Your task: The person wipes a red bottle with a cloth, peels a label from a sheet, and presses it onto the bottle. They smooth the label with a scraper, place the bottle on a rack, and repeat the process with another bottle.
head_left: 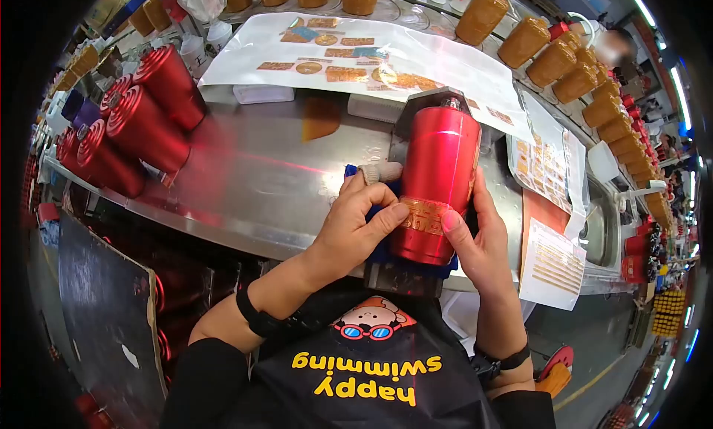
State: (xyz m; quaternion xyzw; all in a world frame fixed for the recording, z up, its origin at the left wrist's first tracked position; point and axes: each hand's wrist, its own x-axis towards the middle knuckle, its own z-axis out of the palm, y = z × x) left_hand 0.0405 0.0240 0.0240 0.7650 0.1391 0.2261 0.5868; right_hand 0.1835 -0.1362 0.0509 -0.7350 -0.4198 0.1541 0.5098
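A glossy red bottle lies tilted in front of me, its neck end against a dark angular metal holder. A gold patterned decal wraps across its lower part. My left hand is closed at the bottle's left side, thumb pressed on the decal's left end. One of its fingers wears a beige finger cot. My right hand grips the right side, its thumb on the decal and its fingers along the far side, partly hidden. Blue cloth shows beneath the bottle.
Several red bottles stand at the left of the metal table. A white decal sheet spreads behind; more sheets lie right, beside a sink. Brown-gold bottles line a conveyor. Another person is at the back right.
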